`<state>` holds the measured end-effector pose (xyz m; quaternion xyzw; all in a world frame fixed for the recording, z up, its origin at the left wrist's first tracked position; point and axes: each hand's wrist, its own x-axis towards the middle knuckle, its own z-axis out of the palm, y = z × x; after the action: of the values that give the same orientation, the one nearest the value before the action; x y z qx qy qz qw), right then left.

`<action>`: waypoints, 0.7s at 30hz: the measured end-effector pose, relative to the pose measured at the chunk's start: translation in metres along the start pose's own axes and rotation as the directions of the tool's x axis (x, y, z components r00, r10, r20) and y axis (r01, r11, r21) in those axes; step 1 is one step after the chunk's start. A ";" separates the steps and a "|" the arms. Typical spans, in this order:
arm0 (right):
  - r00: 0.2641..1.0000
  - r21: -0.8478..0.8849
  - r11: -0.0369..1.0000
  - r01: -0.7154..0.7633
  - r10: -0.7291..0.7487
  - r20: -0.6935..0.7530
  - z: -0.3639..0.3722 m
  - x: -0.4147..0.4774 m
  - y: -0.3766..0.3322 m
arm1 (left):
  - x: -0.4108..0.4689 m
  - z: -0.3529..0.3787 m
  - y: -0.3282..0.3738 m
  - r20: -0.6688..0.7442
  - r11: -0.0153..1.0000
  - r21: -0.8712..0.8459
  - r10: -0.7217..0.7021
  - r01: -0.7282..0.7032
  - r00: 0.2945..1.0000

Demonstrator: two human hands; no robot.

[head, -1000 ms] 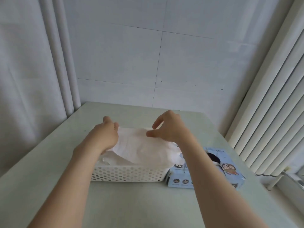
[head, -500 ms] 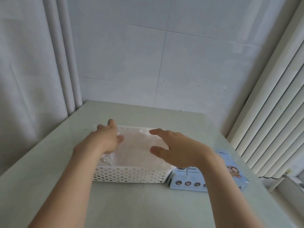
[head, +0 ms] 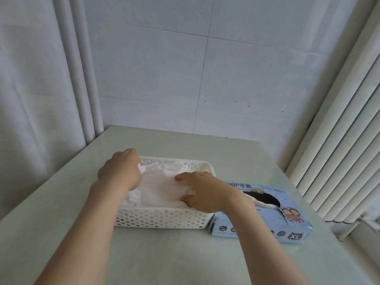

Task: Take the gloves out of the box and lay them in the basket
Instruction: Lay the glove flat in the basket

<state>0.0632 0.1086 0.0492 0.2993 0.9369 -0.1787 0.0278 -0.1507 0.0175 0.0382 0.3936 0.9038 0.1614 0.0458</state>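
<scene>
The thin white gloves (head: pixel 162 188) lie heaped in the white perforated basket (head: pixel 162 219), centre of the frame. The left hand (head: pixel 120 171) curls its grip on a glove edge at the basket's left side. The right hand (head: pixel 205 192) presses flat on the heap, grip open. The blue box (head: pixel 292 227) touches the basket's right side on the worktop (head: pixel 185 254).

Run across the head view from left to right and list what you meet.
curtain → left hand → gloves → right hand → glove box → radiator. The white basket lies under both hands, so it has no clear place in the order.
</scene>
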 end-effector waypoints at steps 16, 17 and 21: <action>0.971 -0.098 0.995 -0.009 -0.015 -0.237 -0.030 -0.023 0.006 | -0.028 0.013 0.050 0.392 0.914 0.036 0.360 -0.405 0.847; 0.982 -0.092 0.996 -0.020 0.002 -0.190 -0.030 -0.026 0.009 | -0.029 0.013 0.050 0.387 0.912 0.047 0.360 -0.407 0.849; 0.966 0.053 0.997 0.047 -0.032 -0.257 -0.028 -0.034 0.023 | -0.038 0.005 0.057 0.290 0.904 0.116 0.366 -0.412 0.884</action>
<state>0.1054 0.1170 0.0738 0.3017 0.9328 -0.1666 -0.1055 -0.0837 0.0279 0.0508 0.5877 0.8026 0.0340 0.0964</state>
